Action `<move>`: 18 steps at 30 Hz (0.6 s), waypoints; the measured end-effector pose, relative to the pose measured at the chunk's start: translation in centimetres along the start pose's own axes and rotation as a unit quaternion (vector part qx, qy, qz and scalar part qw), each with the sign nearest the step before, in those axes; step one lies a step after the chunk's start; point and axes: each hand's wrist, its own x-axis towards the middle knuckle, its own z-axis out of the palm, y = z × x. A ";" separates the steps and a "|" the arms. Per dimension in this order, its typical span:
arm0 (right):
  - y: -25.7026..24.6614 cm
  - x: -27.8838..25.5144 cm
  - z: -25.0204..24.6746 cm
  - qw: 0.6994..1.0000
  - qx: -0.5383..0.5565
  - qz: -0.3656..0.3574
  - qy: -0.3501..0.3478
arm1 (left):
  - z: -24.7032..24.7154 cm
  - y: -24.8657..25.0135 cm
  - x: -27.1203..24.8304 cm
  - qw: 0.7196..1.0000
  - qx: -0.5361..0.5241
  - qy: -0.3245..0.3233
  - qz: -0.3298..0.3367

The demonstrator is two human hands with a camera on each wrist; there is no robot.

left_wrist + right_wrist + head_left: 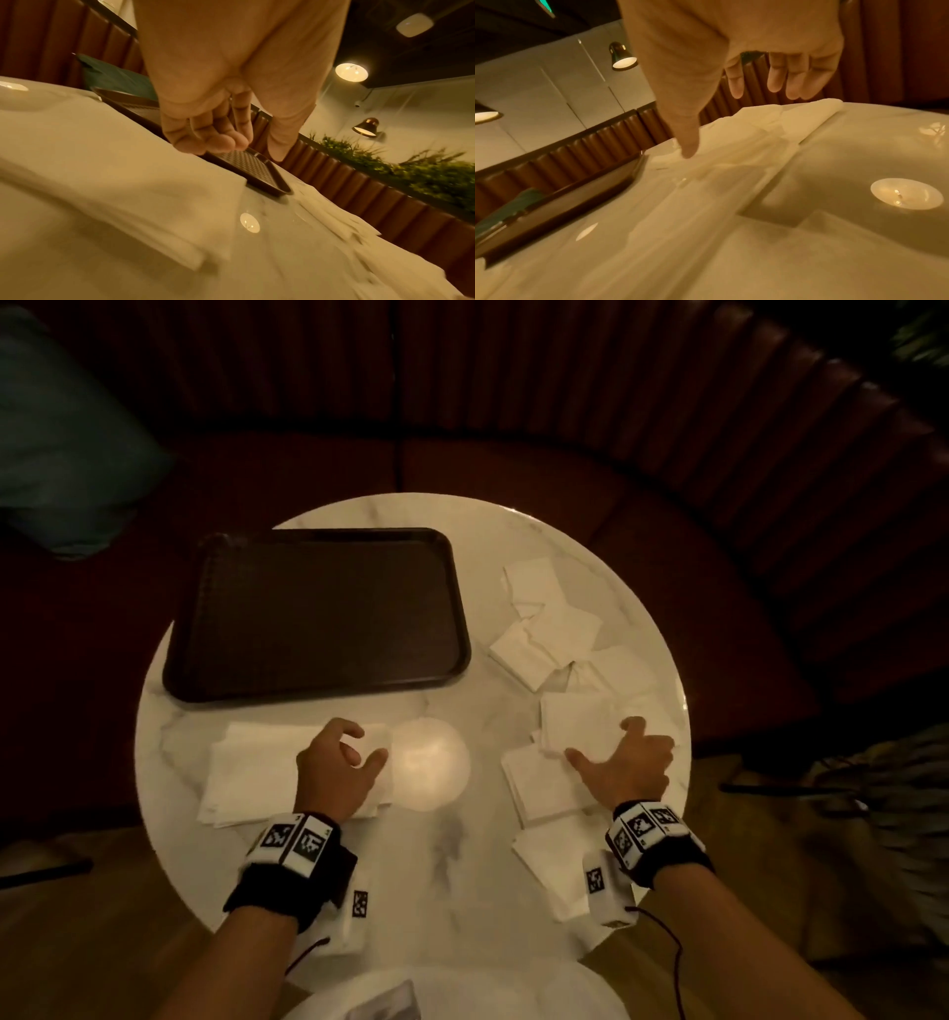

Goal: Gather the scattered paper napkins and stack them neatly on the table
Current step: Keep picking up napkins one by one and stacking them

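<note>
Across the round marble table (462,865), a dark tray (318,613) sits at eleven o'clock. Scattered napkins (554,629) trail from two to five o'clock; a stack (251,773) lies at eight. Left hand (336,762) hovers there, loosely curled, empty. Right hand (629,757), fingers spread, presses a napkin (575,724).

No readable words, brands or numbers anywhere; only black-and-white square code markers on the left wristband (293,839) and right wristband (648,829), plus one each on the white blocks under both wrists; napkins and tray (318,613) bear no print.
</note>
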 end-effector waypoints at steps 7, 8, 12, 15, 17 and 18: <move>-0.3 2.0 1.9 0.984 -0.066 -0.082 -0.142 | 2.6 1.6 -2.5 0.999 0.023 -0.031 0.007; -0.5 2.1 2.1 0.986 -0.054 -0.087 -0.128 | 2.6 1.7 -2.7 0.999 0.022 -0.026 0.006; -0.4 2.4 1.9 0.982 -0.082 -0.154 -0.076 | 2.3 1.8 -3.1 1.000 0.023 0.002 0.002; -0.1 2.3 1.1 0.974 -0.016 -0.226 0.011 | 2.3 2.0 -3.3 1.000 0.025 0.013 0.009; 0.0 2.2 0.3 0.943 0.019 -0.317 0.099 | 2.3 2.5 -3.5 0.999 0.021 0.015 0.022; 0.0 2.0 -0.1 0.922 0.040 -0.366 0.120 | 2.3 2.9 -3.6 0.999 0.018 0.009 0.032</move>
